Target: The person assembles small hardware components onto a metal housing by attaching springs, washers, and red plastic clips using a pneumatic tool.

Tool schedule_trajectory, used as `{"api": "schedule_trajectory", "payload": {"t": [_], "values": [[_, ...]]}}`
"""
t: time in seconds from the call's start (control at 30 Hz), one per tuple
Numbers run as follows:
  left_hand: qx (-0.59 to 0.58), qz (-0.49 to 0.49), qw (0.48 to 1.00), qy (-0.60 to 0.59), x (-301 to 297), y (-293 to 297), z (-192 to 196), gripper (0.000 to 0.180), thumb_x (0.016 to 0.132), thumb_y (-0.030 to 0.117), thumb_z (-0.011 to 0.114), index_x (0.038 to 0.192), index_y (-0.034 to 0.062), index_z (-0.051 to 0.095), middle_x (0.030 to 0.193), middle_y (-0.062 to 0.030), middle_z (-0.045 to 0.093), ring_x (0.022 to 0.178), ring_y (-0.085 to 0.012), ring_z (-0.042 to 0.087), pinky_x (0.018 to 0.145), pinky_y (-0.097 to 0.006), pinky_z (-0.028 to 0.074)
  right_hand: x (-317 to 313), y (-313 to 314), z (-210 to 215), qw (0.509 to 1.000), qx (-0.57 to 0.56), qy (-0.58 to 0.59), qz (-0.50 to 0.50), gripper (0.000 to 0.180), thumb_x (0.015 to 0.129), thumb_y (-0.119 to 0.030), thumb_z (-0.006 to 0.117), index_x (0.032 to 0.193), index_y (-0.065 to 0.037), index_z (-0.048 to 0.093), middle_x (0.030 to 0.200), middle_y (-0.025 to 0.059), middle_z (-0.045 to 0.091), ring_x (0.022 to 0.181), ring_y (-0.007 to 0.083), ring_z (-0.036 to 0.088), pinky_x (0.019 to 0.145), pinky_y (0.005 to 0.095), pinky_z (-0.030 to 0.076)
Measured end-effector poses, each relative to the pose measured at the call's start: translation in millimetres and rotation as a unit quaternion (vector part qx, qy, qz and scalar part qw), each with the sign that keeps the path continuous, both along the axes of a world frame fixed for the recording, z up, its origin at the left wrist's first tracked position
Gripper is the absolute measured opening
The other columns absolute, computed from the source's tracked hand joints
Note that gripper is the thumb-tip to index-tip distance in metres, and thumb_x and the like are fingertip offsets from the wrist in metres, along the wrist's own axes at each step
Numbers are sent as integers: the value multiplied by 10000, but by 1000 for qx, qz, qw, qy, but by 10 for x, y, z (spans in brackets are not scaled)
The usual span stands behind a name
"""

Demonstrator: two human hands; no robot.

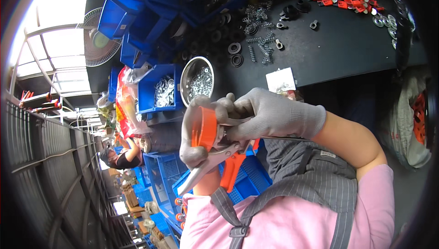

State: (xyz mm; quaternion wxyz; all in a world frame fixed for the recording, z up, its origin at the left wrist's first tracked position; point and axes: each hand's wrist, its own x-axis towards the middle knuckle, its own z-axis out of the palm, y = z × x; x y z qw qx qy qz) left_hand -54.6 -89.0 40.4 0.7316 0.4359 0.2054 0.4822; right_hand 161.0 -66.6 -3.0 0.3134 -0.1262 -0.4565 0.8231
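"The orange and silver tool (227, 150), where is it?"

"Up in the air, held between the left hand (187, 130) and the right hand (272, 114). The left is half curled around the wide orange band (204, 128)."

"What could go wrong there?"

"The band might slip if the hold gets loose, and then the tool could drop."

"And the right?"

"Nearly closed, pinching close to the tool's top. I can't tell what its fingertips have. If the silver lever (201, 172) swings fast, it could nip 1 finger."

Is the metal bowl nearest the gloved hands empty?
Not empty: small shiny metal parts lie inside the bowl; how deep they go, I cannot tell.
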Motion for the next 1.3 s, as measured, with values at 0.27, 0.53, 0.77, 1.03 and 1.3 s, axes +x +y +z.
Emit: {"api": "schedule_trajectory", "payload": {"t": [0.27, 0.53, 0.77, 1.03, 1.3], "values": [[97, -32, 994, -44, -439, 149, 466, 854, 895, 382, 849, 1613, 133, 460, 1439, -68, 644, 1431, -344, 576, 1328, -578, 320, 59, -661, -613, 944, 161, -160, -240, 376, 1048, -139, 683, 1391, 16, 684, 1081, 138, 770, 963, 213, 747, 868, 358, 586], [142, 2, 976, -164, -821, 233, 444, 783, 921, 375, 817, 1594, 148, 486, 1418, -61, 645, 1357, -280, 637, 1303, -545, 370, 127, -1003, -558, 917, 229, -158, -287, 357, 1028, -9, 697, 1380, -3, 755, 810, 40, 650, 673, 123, 600, 644, 284, 512], [119, -44, 959, -254, -918, 215, 433, 760, 1002, 515, 774, 1629, 183, 503, 1484, -93, 643, 1392, -354, 637, 1248, -586, 466, 187, -901, -87, 978, -198, -72, -12, 354, 1121, -103, 647, 1437, 55, 680, 889, -42, 592, 722, 80, 514, 627, 264, 443], [64, -26, 970, -235, -908, -37, 443, 737, 857, 78, 844, 1526, 109, 538, 1315, -259, 698, 1301, -507, 670, 1106, -660, 549, 134, -855, -563, 988, -65, -107, -88, 418, 1076, -137, 734, 1436, 70, 682, 989, 0, 719, 820, 89, 624, 766, 250, 516], [39, 153, 984, -82, -1237, -492, 629, 759, 970, 207, 807, 1621, 56, 447, 1566, -214, 572, 1363, -350, 639, 1151, -476, 561, -51, -874, -6, 973, 54, -191, -115, 372, 1051, -94, 620, 1362, 90, 709, 765, -35, 560, 621, 42, 451, 538, 236, 322]]}}
